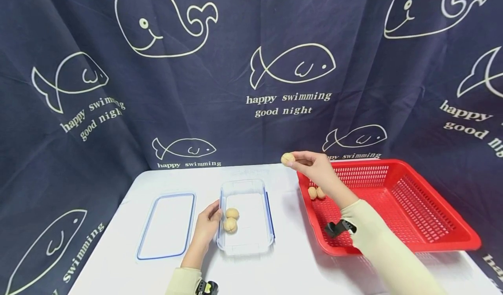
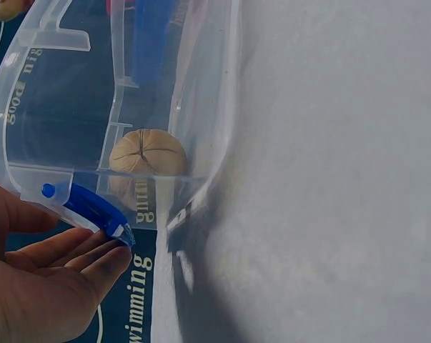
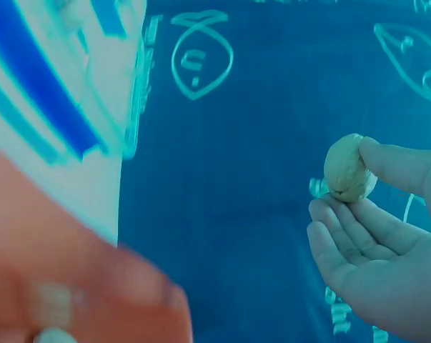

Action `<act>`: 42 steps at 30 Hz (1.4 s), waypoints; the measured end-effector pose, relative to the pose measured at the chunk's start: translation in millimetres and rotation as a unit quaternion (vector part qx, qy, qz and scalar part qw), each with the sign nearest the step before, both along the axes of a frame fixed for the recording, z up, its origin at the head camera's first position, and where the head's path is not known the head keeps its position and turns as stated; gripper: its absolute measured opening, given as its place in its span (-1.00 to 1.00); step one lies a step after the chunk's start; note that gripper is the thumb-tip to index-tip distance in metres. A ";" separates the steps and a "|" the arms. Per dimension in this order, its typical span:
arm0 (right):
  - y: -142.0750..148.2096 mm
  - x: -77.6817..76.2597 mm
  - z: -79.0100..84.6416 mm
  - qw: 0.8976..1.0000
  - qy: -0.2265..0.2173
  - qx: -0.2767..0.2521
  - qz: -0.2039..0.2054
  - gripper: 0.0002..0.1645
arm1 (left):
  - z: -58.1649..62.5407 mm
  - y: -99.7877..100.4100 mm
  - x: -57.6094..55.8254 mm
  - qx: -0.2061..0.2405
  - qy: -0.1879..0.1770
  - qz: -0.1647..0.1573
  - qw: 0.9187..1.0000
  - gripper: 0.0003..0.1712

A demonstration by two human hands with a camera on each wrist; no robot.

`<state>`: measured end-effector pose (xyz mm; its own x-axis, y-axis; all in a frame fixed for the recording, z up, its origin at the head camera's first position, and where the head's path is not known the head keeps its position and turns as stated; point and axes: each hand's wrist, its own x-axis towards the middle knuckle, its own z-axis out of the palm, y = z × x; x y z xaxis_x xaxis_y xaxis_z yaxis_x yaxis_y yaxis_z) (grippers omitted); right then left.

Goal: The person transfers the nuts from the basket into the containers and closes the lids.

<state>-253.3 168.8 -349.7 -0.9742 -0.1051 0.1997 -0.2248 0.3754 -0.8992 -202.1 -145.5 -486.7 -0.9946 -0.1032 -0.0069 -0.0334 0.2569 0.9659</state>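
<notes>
In the head view my right hand [image 1: 315, 168] pinches a walnut [image 1: 288, 159] between thumb and fingers, raised above the table between the clear plastic box and the red basket. The right wrist view shows this walnut [image 3: 349, 168] against the thumb and fingertips. My left hand [image 1: 208, 225] holds the left side of the clear box [image 1: 253, 242]. In the left wrist view, its fingers lie against a blue latch [image 2: 93, 209], with the thumb at the box wall. Two walnuts [image 1: 230, 225] touch each other inside the box, along its left side.
A red plastic basket [image 1: 436, 240] stands on the right, partly covered by my right arm; two walnuts [image 1: 312, 193] show at its left side. A clear lid with a blue rim [image 1: 165, 259] lies left of the box. Behind the white table [image 1: 118, 247] hangs a dark blue printed curtain [image 1: 228, 98].
</notes>
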 end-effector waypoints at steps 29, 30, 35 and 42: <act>-99.8 39.8 -16.7 0.996 0.014 -0.066 0.064 -0.62 | 0.3 0.4 0.0 0.000 -0.002 0.006 1.000 -0.54; -101.9 40.7 -18.4 0.996 0.015 -0.068 0.064 -0.62 | 0.5 0.5 0.1 -0.001 -0.001 0.006 1.000 -0.54; -112.3 45.5 -29.8 0.995 0.021 -0.065 0.070 -0.63 | 1.0 0.8 0.3 -0.003 -0.003 0.009 1.000 -0.54; -122.4 51.9 -52.9 0.994 0.023 -0.062 0.092 -0.62 | 2.9 1.3 0.9 -0.004 -0.001 0.009 1.000 -0.54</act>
<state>-201.4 46.3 -402.6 -0.9301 -0.2533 0.2659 -0.3214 0.2110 -0.9231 -201.2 -144.2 -483.8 -0.9926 -0.1213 -0.0085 -0.0404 0.2632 0.9639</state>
